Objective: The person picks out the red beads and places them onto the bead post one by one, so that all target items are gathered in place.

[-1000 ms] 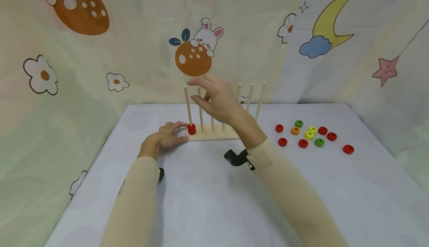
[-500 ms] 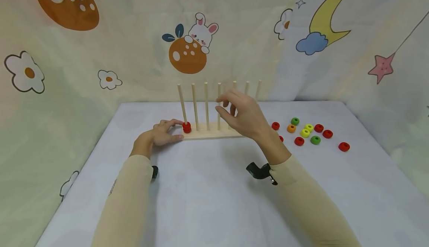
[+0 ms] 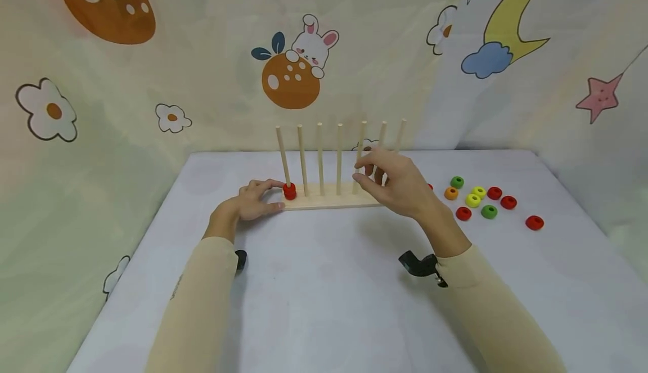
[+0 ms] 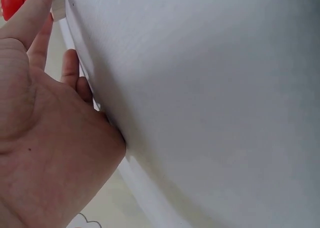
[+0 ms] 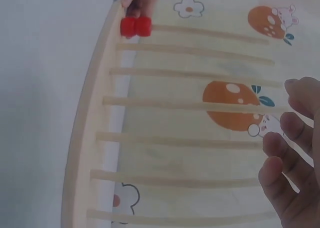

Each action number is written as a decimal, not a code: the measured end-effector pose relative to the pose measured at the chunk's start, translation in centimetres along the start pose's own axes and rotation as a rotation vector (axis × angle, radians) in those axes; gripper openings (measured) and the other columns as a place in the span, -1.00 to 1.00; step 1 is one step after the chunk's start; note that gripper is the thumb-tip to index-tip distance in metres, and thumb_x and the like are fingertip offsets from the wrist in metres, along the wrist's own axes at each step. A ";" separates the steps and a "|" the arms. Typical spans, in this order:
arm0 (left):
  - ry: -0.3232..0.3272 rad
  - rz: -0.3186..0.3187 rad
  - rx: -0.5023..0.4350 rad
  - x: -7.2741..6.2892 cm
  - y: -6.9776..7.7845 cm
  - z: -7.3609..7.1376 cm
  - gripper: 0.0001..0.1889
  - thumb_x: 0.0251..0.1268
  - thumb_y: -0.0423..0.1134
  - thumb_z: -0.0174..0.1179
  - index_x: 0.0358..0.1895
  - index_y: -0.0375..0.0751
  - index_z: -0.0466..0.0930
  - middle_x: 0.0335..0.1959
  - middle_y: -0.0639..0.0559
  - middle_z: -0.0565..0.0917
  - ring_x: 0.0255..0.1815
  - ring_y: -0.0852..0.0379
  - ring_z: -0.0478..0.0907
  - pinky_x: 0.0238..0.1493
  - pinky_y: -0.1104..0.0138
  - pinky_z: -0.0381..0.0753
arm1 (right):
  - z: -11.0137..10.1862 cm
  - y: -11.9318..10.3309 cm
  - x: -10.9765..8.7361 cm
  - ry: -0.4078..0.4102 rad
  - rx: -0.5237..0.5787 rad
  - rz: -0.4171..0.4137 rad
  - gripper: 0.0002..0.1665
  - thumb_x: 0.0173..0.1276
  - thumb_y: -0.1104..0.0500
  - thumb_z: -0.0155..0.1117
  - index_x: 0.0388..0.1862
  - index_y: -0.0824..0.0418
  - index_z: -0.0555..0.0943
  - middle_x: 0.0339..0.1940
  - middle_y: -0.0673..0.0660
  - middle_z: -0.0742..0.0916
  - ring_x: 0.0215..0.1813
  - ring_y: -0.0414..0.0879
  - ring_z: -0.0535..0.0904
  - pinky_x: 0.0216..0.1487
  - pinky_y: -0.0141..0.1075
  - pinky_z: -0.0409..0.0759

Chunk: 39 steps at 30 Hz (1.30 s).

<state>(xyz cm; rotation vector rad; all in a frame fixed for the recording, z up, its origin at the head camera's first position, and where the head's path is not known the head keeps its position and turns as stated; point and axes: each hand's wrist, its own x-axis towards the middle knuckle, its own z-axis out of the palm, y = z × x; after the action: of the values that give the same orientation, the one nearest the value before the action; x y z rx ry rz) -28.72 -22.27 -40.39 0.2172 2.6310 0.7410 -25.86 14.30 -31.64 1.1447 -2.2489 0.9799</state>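
A wooden peg rack (image 3: 329, 200) with several upright pegs stands near the back of the table. Two red beads (image 5: 135, 26) are stacked at the bottom of its leftmost peg. My left hand (image 3: 253, 200) holds the left end of the base, thumb at the front corner and index finger behind, close to the beads. In the left wrist view the left hand's palm (image 4: 55, 133) shows, with the rack mostly out of frame. My right hand (image 3: 395, 181) hovers in front of the right-hand pegs, fingers loosely bent, with nothing in it; it hides part of the base.
Loose beads lie on the table to the right: several red ones (image 3: 534, 223), two yellow (image 3: 473, 200), two green (image 3: 489, 211) and an orange one (image 3: 451, 193). A patterned cloth (image 3: 223, 69) hangs behind the white table (image 3: 314, 283).
My right hand has moved right and down, from above the left pegs to the right-hand pegs. The left hand stays at the rack's left end, and the two red beads remain on their peg.
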 end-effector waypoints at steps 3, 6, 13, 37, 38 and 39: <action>-0.001 -0.009 0.005 0.1 0.1 0.0 -0.30 0.39 0.30 0.18 0.53 0.39 0.19 0.60 -0.13 0.05 0.52 -0.32 -0.03 0.33 -0.44 0.15 | -0.3 0.2 -0.8 0.022 -0.001 -0.002 -0.79 0.30 0.32 0.48 -0.13 0.17 0.68 -0.31 0.00 0.64 -0.45 -0.23 0.54 -0.50 -0.33 0.51; -0.004 -0.014 0.019 -0.3 -0.2 -0.2 -0.30 0.40 0.31 0.16 0.54 0.37 0.18 0.61 -0.16 0.04 0.52 -0.34 -0.03 0.32 -0.45 0.15 | -0.1 0.3 -1.3 0.051 -0.004 -0.016 -0.79 0.29 0.33 0.48 -0.13 0.20 0.68 -0.29 0.03 0.65 -0.44 -0.21 0.54 -0.51 -0.29 0.54; -0.015 -0.009 0.025 -0.7 -1.1 0.0 -0.29 0.40 0.32 0.16 0.54 0.36 0.18 0.61 -0.19 0.04 0.53 -0.36 -0.03 0.33 -0.48 0.13 | -0.6 0.7 -2.4 0.075 -0.043 -0.012 -0.80 0.29 0.35 0.46 -0.15 0.17 0.69 -0.29 -0.01 0.67 -0.44 -0.22 0.54 -0.51 -0.38 0.51; -0.034 -0.018 0.039 -0.3 0.7 -0.4 -0.24 0.35 0.40 0.14 0.56 0.38 0.15 0.61 -0.21 0.03 0.53 -0.40 -0.02 0.31 -0.47 0.15 | -5.3 2.6 -4.2 0.075 -0.137 0.010 -0.69 0.20 0.43 0.50 -0.09 0.23 0.68 -0.27 0.02 0.72 -0.42 -0.23 0.54 -0.43 -0.40 0.52; -0.033 -0.024 0.041 -0.3 0.8 -0.4 -0.24 0.34 0.41 0.13 0.55 0.41 0.15 0.61 -0.20 0.04 0.53 -0.39 -0.02 0.32 -0.46 0.15 | -5.5 2.8 -4.6 0.076 -0.145 0.024 -0.68 0.20 0.43 0.50 -0.09 0.22 0.68 -0.27 0.01 0.72 -0.42 -0.23 0.54 -0.43 -0.41 0.51; -0.034 -0.024 0.048 -0.4 0.9 -0.4 -0.24 0.34 0.41 0.13 0.55 0.41 0.15 0.62 -0.20 0.03 0.53 -0.39 -0.02 0.32 -0.46 0.15 | -5.8 2.9 -4.9 0.074 -0.150 0.036 -0.67 0.20 0.43 0.50 -0.08 0.21 0.68 -0.27 0.00 0.72 -0.43 -0.24 0.54 -0.44 -0.42 0.50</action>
<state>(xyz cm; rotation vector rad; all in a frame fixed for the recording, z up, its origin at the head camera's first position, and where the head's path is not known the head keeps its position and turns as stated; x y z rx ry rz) -28.53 -21.82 -39.51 0.2099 2.6166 0.6619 -25.12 22.42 -32.14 0.9901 -2.2490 0.8369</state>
